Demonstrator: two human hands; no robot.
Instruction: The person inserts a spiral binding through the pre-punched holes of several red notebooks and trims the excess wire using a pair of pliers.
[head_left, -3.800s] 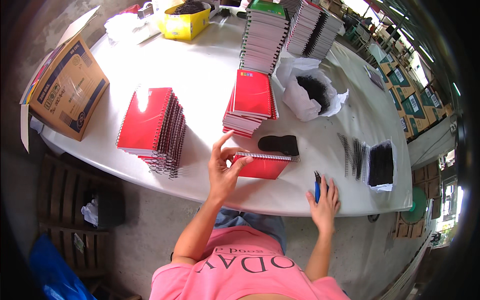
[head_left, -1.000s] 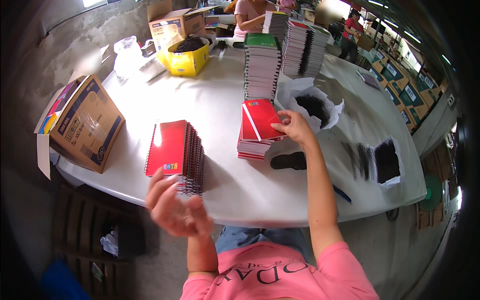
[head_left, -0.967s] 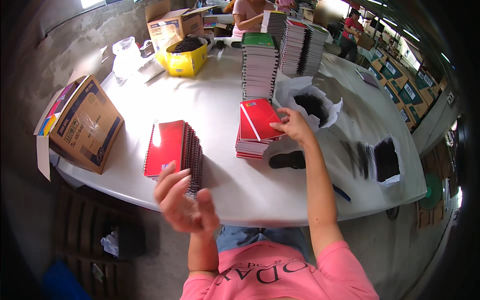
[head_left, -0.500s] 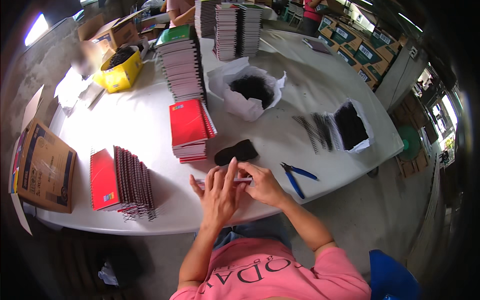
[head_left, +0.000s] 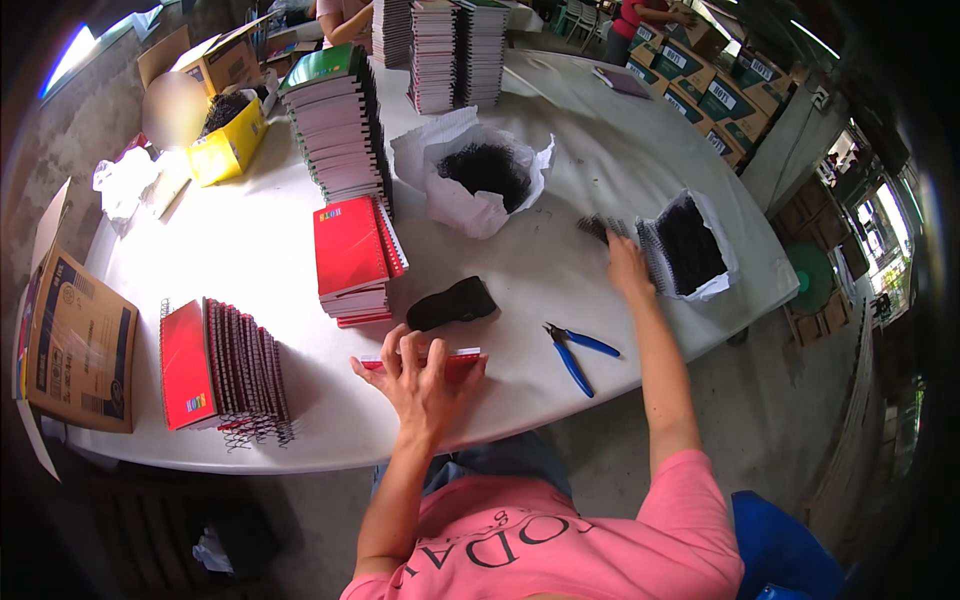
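Note:
My left hand (head_left: 418,375) grips a red notebook (head_left: 462,368) near the table's front edge, fingers bent over its top. The notebook stands on edge, with a pale page edge uppermost. My right arm stretches far right, and my right hand (head_left: 629,266) has its fingers closed at some loose black spiral binding coils (head_left: 597,226); the fingertips are partly hidden among them. Beside that hand, a white paper wrap (head_left: 727,262) holds a dense bundle of black coils (head_left: 692,250). Blue-handled cutting pliers (head_left: 574,366) lie open between my hands. Beyond the notebook rests a black cloth-like piece (head_left: 455,304).
Red coil-bound notebooks (head_left: 187,365) stand stacked at left beside a cardboard box (head_left: 80,340). More red notebooks (head_left: 350,245) and a tall green-topped pile (head_left: 335,130) stand farther back. Paper-wrapped coils (head_left: 485,178), a yellow box (head_left: 228,147) and two other people are beyond.
My right hand has left the notebook and reached right to the loose coils. My left hand stays on the notebook, whose red cover now shows. The view has shifted slightly.

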